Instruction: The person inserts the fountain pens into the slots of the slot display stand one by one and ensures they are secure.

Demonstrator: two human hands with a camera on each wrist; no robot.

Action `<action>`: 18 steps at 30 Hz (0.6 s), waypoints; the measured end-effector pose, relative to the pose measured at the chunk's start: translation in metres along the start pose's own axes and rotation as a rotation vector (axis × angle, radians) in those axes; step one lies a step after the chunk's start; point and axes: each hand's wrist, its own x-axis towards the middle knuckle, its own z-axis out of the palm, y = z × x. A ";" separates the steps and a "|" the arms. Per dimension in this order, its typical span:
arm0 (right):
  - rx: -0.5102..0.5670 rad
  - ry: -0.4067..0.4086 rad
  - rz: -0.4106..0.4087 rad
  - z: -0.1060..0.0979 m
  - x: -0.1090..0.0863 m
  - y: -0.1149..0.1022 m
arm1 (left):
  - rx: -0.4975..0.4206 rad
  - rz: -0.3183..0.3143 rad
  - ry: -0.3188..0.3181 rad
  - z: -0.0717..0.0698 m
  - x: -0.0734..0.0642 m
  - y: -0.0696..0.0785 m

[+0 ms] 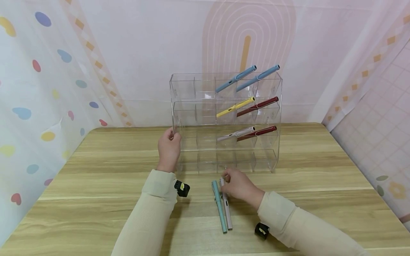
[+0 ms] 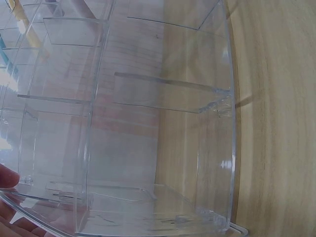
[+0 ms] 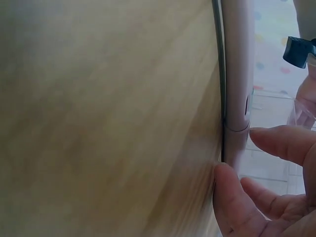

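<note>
My left hand (image 1: pixel 169 150) grips the left side panel of a clear acrylic pen rack (image 1: pixel 206 155); in the left wrist view the thumb (image 2: pixel 7 177) lies on one face of the panel, with fingers behind it. Below the rack, my right hand (image 1: pixel 241 185) pinches a pale lilac pen (image 1: pixel 227 210) near its clip end. The right wrist view has thumb and finger on either side of the lilac pen (image 3: pixel 237 64). A teal pen (image 1: pixel 219 209) lies on the table just left of it.
The rack's right-hand compartments hold two blue pens (image 1: pixel 256 79) on top, a yellow pen (image 1: pixel 236 106) and a dark red pen (image 1: pixel 258 106) below, then another lilac pen (image 1: pixel 235 134) and dark red pen (image 1: pixel 257 133). A patterned curtain hangs behind the wooden table (image 1: pixel 96 206).
</note>
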 end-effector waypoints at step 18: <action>-0.135 -0.047 -0.025 0.003 0.007 -0.005 | 0.021 0.009 0.011 0.000 -0.001 0.002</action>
